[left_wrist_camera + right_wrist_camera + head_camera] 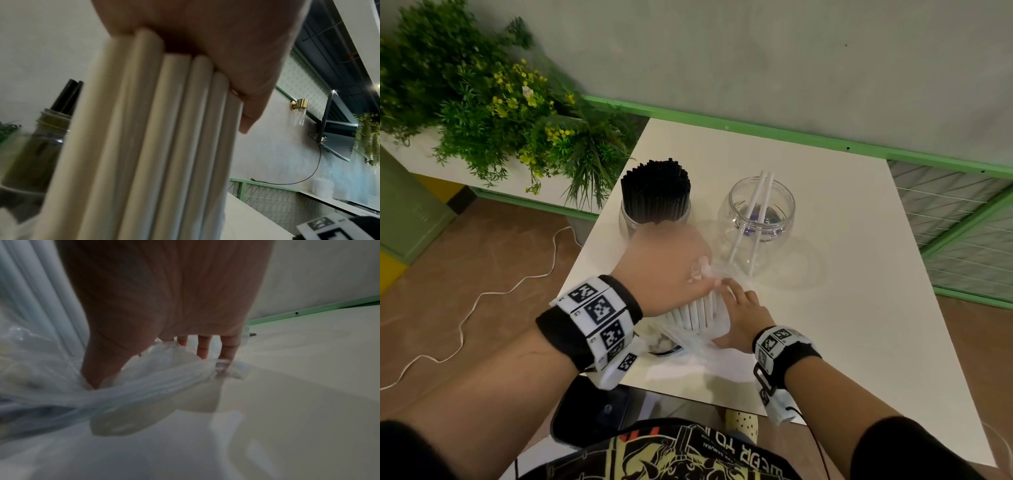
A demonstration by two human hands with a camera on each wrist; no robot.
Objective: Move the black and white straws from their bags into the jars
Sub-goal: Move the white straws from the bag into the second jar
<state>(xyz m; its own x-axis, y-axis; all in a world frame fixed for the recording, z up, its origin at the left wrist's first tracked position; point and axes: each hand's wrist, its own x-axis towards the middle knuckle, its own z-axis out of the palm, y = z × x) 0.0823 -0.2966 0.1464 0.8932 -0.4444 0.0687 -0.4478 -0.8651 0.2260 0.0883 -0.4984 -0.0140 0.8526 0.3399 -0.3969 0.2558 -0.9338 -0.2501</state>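
Note:
My left hand grips the top of a thick bundle of white straws that stands upright, its lower part still in a clear plastic bag. To the right of the bundle, my right hand presses the loose bag onto the white table with straight fingers. Behind the hands, the left jar is packed with black straws. The right jar is clear and holds two white straws leaning out.
A planter of green foliage with yellow flowers stands left of the table. A green rail and wire mesh panels border the back and right. A white cable trails over the floor at the left.

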